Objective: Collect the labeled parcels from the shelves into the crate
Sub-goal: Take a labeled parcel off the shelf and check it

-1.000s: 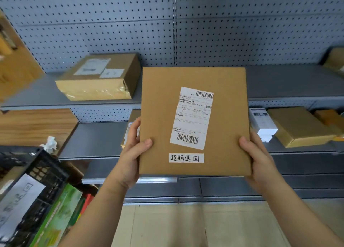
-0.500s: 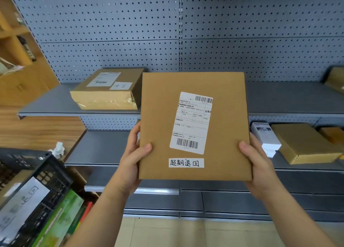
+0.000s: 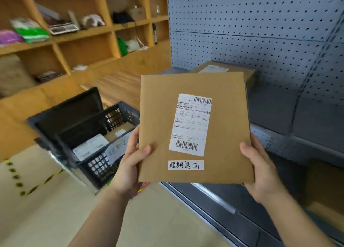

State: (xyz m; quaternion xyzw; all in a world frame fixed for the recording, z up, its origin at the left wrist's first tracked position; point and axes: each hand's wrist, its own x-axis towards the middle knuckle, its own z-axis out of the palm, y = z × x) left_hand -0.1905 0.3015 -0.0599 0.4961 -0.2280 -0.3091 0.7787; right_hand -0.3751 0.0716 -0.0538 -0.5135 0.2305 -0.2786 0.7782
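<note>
Partly done: labeled parcels [image 3: 89, 147] in crate [image 3: 96, 169]; flat parcel [image 3: 227, 131] gripped in left hand [image 3: 130, 166] and right hand [image 3: 260, 172], not yet deposited; another box [image 3: 214, 68] on shelf [image 3: 270, 109].

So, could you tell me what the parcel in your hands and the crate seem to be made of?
The parcel looks like matte brown cardboard, with faint ribbing and white paper labels. The crate appears to be dark moulded plastic, judging by its lattice walls and thick rim.
</note>
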